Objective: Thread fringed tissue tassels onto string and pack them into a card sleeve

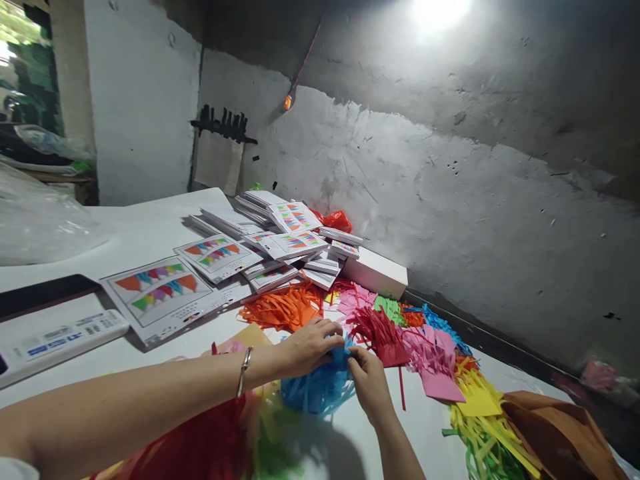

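Note:
Between my hands hangs a blue fringed paper tassel [317, 388], its strips drooping over the white table. My left hand [313, 345], with a silver bracelet at the wrist, pinches its upper edge from the left. My right hand [369, 380] grips the same edge from the right, thumb and finger close together. Just behind lie an orange tassel bundle [285, 307] and a dark red one [380, 333]. Under my left forearm spreads a red fringed piece [205, 440], with blurred yellow and green strips beside it.
Several printed cards [160, 293] lie stacked and scattered at the back left. A white box [377, 272] stands near the wall. Pink tassels [435, 353], yellow tassels [480, 393] and a brown bag-like thing [560, 433] line the right. At far left are a phone-like box [65, 340] and clear plastic [40, 220].

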The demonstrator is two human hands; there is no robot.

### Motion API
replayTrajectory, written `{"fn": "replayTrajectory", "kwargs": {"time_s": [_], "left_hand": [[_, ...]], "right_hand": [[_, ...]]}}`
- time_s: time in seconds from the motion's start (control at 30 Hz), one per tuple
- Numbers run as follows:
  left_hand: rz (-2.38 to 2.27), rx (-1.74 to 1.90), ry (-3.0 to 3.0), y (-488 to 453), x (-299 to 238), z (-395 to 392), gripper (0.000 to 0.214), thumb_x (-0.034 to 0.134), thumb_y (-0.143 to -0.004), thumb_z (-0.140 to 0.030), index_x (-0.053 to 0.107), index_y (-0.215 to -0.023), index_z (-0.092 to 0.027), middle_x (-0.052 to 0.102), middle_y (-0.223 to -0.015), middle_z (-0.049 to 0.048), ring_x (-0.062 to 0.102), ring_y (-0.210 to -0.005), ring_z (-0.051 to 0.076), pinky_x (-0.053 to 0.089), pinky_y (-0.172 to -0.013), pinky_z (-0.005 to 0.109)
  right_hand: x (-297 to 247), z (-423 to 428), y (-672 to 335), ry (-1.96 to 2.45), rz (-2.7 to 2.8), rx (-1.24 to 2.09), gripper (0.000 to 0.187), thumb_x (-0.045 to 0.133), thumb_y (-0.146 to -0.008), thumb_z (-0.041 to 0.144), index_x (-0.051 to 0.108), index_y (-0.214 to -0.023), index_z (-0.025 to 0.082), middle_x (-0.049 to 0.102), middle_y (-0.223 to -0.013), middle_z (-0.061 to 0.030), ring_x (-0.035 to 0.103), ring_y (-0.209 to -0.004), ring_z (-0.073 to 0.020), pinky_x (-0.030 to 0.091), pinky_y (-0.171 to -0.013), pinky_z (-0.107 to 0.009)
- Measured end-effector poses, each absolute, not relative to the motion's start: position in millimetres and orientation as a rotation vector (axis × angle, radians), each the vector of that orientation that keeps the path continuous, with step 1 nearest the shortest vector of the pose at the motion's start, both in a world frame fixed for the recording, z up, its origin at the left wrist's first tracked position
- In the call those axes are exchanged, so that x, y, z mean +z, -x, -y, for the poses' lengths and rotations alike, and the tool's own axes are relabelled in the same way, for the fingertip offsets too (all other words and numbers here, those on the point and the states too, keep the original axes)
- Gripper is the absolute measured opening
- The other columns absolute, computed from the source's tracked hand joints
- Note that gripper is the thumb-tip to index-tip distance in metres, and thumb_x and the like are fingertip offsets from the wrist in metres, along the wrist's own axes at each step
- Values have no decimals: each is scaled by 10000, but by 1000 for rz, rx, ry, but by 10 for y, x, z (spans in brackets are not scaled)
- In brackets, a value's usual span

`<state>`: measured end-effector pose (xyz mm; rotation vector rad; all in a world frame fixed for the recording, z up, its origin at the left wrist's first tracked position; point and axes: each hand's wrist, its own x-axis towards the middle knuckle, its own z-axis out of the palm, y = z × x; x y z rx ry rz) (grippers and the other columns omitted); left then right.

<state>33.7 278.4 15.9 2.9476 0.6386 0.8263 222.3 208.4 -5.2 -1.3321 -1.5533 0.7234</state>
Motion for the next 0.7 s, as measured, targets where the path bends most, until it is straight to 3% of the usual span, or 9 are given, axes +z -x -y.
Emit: {"fn": "replayTrajectory", "kwargs": {"time_s": [0.1,0.2,0.3,0.47,0.7], "left_hand": [[-561,885,-3003,-351,171,-2758,288,621,-873,-93,625,-1129,-224,629,-1126,95,572,-1013,266,435,-909,391],[-429,897,-3090,-347,221,-2726,413,587,-880,-68,599,-1238,-273,630,-1126,69,581,-968,230,445,-878,346],[-274,878,-3214,-328,310,-2674,407,525,-926,-63,579,-1275,-267,628,-1162,86,572,-971,233,428,-908,376],[-167,752,-2976,-309,426,-2604,170,523,-947,-110,629,-884,-227,658,-1046,79,550,-1014,235,382,-985,399],[-529,869,-2582,-100,443,-3082,71,611,-821,-199,553,-782,-188,613,-729,-5,546,-657,143,432,-594,228]], "right_hand": [[-44,-2050,-2233,1258,1471,899,295,527,-793,339,709,-943,162,674,-776,-23,559,-686,-164,414,-626,-256],[-39,-2000,-2241,1214,1395,980,259,552,-752,310,709,-897,164,664,-771,-11,548,-712,-154,414,-659,-251],[-45,-1960,-2243,1199,1333,1039,229,582,-705,289,709,-845,160,641,-724,2,524,-681,-141,395,-641,-244],[-132,-1961,-2269,1237,1202,1043,249,602,-661,324,701,-817,157,623,-680,10,499,-605,-125,389,-591,-241],[-372,-1933,-3009,1409,955,750,311,620,-591,432,689,-766,184,610,-630,18,508,-580,-146,394,-555,-257]]}}
